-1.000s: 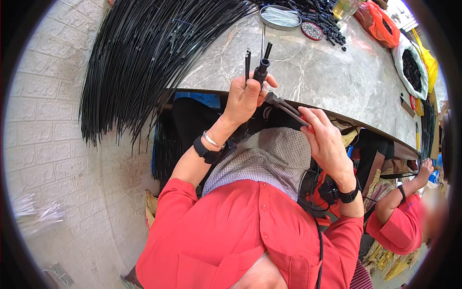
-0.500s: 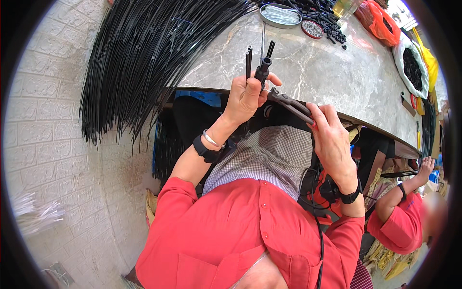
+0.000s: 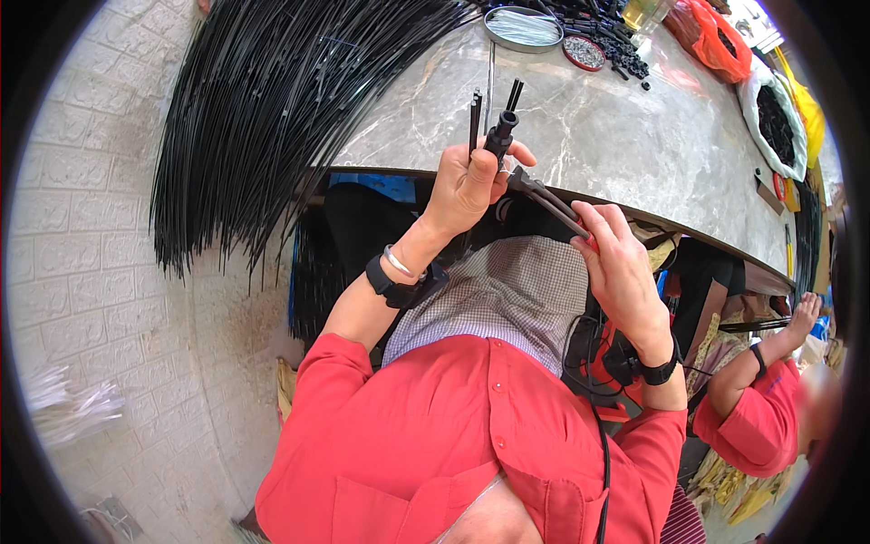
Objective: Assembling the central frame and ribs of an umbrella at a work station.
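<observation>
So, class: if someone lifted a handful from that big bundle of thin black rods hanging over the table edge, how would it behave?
The black rods droop over the marble table edge, so probably springy, not rigid. Loose and fanned, they would likely splay or slip apart. Thin, so probably light.

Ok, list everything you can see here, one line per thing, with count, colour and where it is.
table: one, grey marble, ahead of the person.
rods: a large bundle, black, hanging over the table's left edge.
round tray: one, metal, far side of the table.
small dish: one, red-rimmed, beside the round tray.
loose small parts: many, black, far side of the table.
sack: one, white, holding black pieces, far right.
co-worker's sleeve: one, red, lower right.
connector: one, black, in the left hand.
pliers: one, dark, in the right hand.
left hand: holds the connector.
right hand: grips the pliers.
</observation>
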Demonstrator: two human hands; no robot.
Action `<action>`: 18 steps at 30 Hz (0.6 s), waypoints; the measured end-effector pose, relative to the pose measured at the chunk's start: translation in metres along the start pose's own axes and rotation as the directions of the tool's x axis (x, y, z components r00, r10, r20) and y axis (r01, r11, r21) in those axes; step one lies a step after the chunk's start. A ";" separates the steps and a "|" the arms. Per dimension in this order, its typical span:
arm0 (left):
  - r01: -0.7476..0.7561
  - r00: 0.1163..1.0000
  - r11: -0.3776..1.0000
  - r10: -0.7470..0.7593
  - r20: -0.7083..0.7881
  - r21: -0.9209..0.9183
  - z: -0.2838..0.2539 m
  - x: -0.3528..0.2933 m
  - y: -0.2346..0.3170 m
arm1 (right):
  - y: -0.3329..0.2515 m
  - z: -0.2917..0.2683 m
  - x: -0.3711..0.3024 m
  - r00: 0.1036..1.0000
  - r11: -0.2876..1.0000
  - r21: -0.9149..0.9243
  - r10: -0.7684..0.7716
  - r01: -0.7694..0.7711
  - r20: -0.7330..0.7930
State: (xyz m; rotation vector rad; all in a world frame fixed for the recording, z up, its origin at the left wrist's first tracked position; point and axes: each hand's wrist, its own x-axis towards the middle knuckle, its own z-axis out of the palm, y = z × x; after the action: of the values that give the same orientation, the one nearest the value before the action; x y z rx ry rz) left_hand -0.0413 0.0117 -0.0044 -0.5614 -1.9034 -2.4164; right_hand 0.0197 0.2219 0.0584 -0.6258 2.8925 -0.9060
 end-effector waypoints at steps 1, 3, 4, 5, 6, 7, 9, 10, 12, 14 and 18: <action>-0.002 1.000 1.000 0.002 0.003 -0.013 0.000 0.000 0.000 | 0.001 0.000 0.000 1.000 0.999 -0.040 -0.013 0.013 -0.015; 0.003 1.000 0.999 -0.003 0.007 -0.033 0.001 0.000 0.001 | 0.002 0.001 0.000 0.999 0.997 -0.079 -0.025 0.023 -0.030; 0.008 1.000 0.998 -0.007 0.011 -0.055 0.001 0.000 0.001 | 0.002 0.001 -0.001 0.998 0.993 -0.116 -0.038 0.032 -0.051; 0.009 1.000 0.998 -0.008 0.013 -0.056 0.001 0.000 0.001 | 0.002 0.002 -0.001 0.996 0.988 -0.152 -0.051 0.040 -0.071; 0.010 1.000 0.999 -0.010 0.007 -0.053 0.002 0.000 0.001 | 0.002 0.002 -0.001 0.996 0.988 -0.151 -0.051 0.039 -0.072; 0.011 1.000 0.999 -0.011 0.001 -0.050 0.002 -0.001 0.001 | 0.001 0.003 -0.001 0.997 0.983 -0.180 -0.043 0.030 -0.070; 0.006 1.000 0.999 -0.006 0.002 -0.050 0.002 -0.001 0.002 | 0.001 0.003 -0.001 0.997 0.978 -0.208 -0.036 0.021 -0.069; 0.001 1.000 0.999 -0.001 0.002 -0.050 0.002 -0.001 0.002 | 0.001 0.002 -0.002 0.997 0.976 -0.218 -0.040 0.024 -0.069; 0.005 1.000 0.999 -0.005 0.004 -0.043 0.002 -0.002 0.002 | 0.002 0.003 -0.002 0.997 0.973 -0.228 -0.043 0.026 -0.070; 0.009 1.000 0.999 -0.009 0.007 -0.037 0.001 -0.002 0.001 | 0.005 0.005 -0.001 0.980 0.955 -0.281 -0.139 0.096 -0.139; 0.005 1.000 1.000 -0.004 0.017 -0.021 -0.002 -0.002 0.001 | 0.003 0.001 -0.001 0.985 0.957 -0.279 -0.119 0.081 -0.122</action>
State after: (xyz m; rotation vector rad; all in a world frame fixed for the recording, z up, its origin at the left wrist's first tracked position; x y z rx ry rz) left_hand -0.0395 0.0090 -0.0049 -0.5808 -1.8898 -2.4450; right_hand 0.0197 0.2237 0.0554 -0.7633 3.1677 -0.5822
